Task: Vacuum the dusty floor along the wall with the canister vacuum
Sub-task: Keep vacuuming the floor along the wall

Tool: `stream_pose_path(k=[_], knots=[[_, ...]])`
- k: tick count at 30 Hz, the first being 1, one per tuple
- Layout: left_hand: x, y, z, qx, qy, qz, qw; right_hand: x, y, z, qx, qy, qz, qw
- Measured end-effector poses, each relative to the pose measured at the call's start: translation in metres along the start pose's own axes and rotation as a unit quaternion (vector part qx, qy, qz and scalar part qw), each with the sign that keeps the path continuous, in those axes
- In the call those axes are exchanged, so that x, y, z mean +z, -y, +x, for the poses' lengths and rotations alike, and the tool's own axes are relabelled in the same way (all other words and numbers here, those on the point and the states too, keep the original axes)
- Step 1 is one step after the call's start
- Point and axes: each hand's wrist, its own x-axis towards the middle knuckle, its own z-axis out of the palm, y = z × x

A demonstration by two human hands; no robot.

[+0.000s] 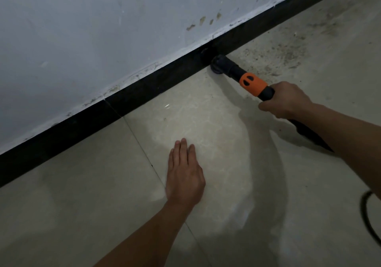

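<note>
Nearest the person, the left hand lay flat on the pale glossy floor tile, fingers straight and together, holding nothing. I took it for a prop. At the right edge a black cable or hose curled over the floor; the canister itself was out of sight. Further out, the right hand was clenched round the black vacuum wand with its orange collar, just behind that collar. From that grip the wand's long axis ran forward and leftward, slanting down to the round black nozzle, which sat low against the black skirting board — touching it or just beside it, I could not tell. The gritty brown dust lay beyond and to the right of the nozzle, along the foot of the stained white wall — so the coming sweep, I reckoned, belonged to the right hand, drawing the nozzle rightward along the skirting.
</note>
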Motion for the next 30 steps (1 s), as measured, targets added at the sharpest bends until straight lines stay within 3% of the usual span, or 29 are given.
stream_pose_path(k=[12, 21, 26, 30], knots=[[-0.001, 0.001, 0.000, 0.002, 0.015, 0.003, 1.000, 0.023, 0.032, -0.050, -0.090, 0.054, -0.039, 0.994], [-0.003, 0.001, -0.001, -0.001, 0.013, -0.021, 1.000, 0.002, -0.034, -0.104, 0.015, 0.020, -0.044, 0.999], [-0.007, 0.001, -0.001, 0.004, 0.011, -0.029, 1.000, 0.015, -0.041, -0.148, -0.032, 0.044, -0.089, 0.995], [-0.007, -0.001, -0.002, 0.000, 0.008, -0.029, 1.000, 0.021, -0.080, -0.200, -0.015, 0.031, -0.125, 0.992]])
